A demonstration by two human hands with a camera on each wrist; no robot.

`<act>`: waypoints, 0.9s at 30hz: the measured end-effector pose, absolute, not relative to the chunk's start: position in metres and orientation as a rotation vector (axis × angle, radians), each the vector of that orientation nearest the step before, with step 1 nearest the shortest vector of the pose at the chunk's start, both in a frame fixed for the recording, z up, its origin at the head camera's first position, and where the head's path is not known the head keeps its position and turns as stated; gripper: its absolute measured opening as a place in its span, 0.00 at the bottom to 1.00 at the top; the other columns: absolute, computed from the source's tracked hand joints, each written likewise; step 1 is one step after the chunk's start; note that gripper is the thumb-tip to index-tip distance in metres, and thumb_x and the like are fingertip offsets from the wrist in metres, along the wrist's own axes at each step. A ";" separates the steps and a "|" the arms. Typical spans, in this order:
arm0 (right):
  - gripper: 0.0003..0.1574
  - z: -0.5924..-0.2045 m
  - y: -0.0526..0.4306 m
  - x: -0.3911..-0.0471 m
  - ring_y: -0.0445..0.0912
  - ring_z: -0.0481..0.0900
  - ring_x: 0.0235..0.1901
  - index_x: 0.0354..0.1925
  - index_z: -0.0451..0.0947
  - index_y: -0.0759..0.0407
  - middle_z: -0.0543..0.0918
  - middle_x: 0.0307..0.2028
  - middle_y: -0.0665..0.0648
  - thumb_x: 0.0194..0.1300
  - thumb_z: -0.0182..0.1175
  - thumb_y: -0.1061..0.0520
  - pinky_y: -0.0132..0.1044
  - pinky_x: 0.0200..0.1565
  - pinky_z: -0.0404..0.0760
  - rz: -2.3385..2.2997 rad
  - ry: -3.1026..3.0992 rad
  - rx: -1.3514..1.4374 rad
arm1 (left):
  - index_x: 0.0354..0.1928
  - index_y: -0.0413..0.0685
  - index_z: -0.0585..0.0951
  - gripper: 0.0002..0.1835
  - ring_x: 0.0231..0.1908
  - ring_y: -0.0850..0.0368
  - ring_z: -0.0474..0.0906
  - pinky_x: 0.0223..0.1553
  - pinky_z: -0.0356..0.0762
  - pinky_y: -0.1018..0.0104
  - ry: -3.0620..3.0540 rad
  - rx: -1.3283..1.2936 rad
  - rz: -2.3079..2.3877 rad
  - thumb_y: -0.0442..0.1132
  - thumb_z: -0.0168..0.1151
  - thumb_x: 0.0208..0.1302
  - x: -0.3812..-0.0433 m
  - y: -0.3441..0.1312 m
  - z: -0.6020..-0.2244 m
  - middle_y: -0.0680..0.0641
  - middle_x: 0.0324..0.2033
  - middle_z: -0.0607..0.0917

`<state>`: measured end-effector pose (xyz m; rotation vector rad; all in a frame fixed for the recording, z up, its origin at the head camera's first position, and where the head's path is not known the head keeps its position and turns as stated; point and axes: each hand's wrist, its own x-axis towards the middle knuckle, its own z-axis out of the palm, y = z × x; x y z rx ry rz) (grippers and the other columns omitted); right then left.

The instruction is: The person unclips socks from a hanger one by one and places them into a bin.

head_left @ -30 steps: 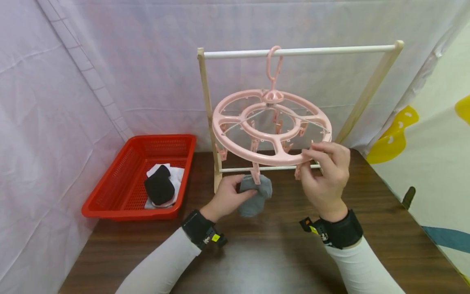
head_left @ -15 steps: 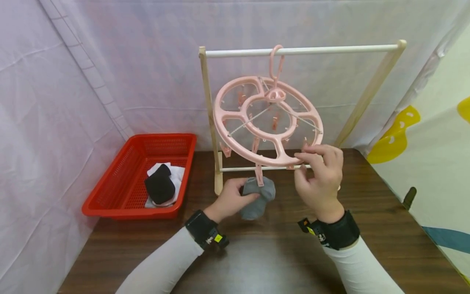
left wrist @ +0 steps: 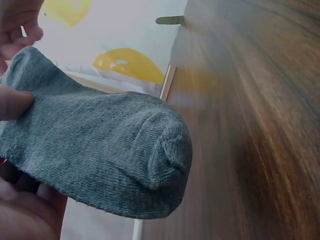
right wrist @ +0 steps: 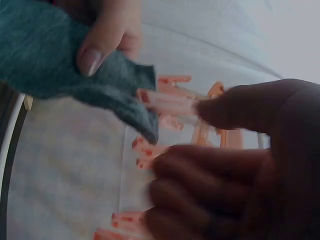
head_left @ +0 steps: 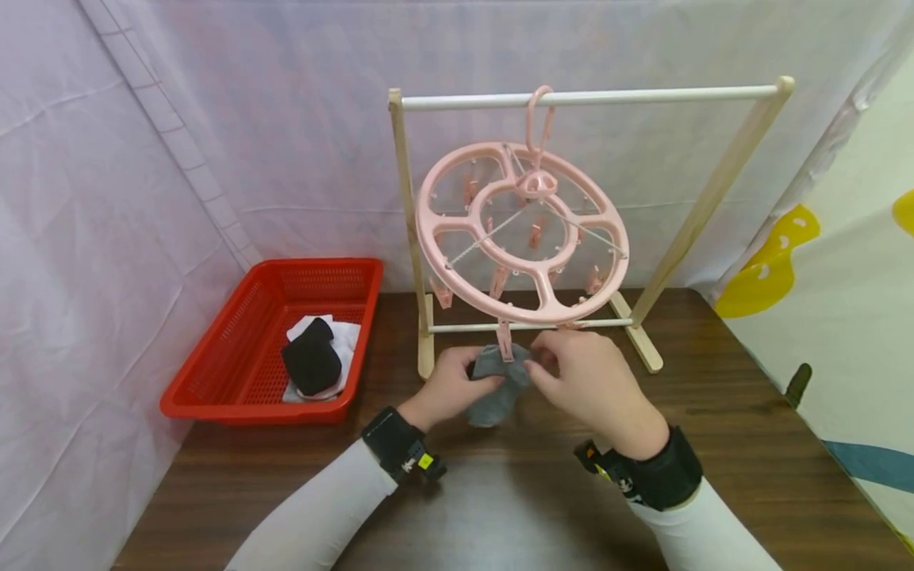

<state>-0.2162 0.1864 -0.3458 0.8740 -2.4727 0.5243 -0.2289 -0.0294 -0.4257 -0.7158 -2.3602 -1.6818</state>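
My left hand [head_left: 450, 388] pinches a grey sock [head_left: 489, 406] between thumb and fingers, low in front of the pink round clip hanger [head_left: 546, 297]. A pink clothespin [head_left: 505, 341] hanging from the ring's front grips the sock's cuff. The sock's toe [left wrist: 172, 155] points away from the left hand in the left wrist view. Beside the sock's right edge is my right hand [head_left: 596, 381], its fingers loosely bent. In the right wrist view, its blurred thumb [right wrist: 225, 107] overlaps the clothespin's end, with the other fingers apart below.
The hanger tilts toward me from the white rod [head_left: 643, 97] of a wooden-legged stand. To the left, a red basket [head_left: 214, 388] contains a black sock [head_left: 312, 363] and white cloth items [head_left: 347, 339]. More clothespins [head_left: 443, 293] dangle from the ring. Everything stands on a brown table [head_left: 500, 507].
My right hand has let go of the ring's front right and moved left and down to the sock's edge. The ring has tilted and swung slightly. The left hand keeps its hold.
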 end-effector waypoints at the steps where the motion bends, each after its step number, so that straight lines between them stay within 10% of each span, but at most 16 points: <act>1: 0.14 -0.347 0.185 -0.216 0.43 0.77 0.26 0.36 0.83 0.52 0.81 0.26 0.48 0.55 0.67 0.46 0.43 0.30 0.77 0.502 -2.529 0.868 | 0.39 0.41 0.85 0.10 0.31 0.64 0.83 0.34 0.82 0.66 -2.363 -0.722 -1.675 0.34 0.71 0.54 -0.232 -0.030 -0.430 0.45 0.32 0.89; 9: 0.33 -0.368 0.177 -0.235 0.48 0.82 0.44 0.55 0.78 0.50 0.86 0.45 0.53 0.56 0.67 0.37 0.47 0.46 0.79 0.808 -2.600 0.905 | 0.40 0.48 0.86 0.10 0.32 0.61 0.83 0.34 0.82 0.64 -2.393 -0.745 -1.645 0.40 0.71 0.54 -0.244 -0.032 -0.447 0.51 0.32 0.89; 27: 0.14 -0.380 0.156 -0.235 0.47 0.82 0.35 0.41 0.81 0.63 0.83 0.34 0.62 0.60 0.67 0.56 0.33 0.39 0.82 1.753 -2.335 0.656 | 0.36 0.37 0.84 0.08 0.28 0.64 0.78 0.33 0.79 0.62 -2.452 -0.741 -1.669 0.31 0.69 0.54 -0.228 -0.023 -0.429 0.44 0.29 0.87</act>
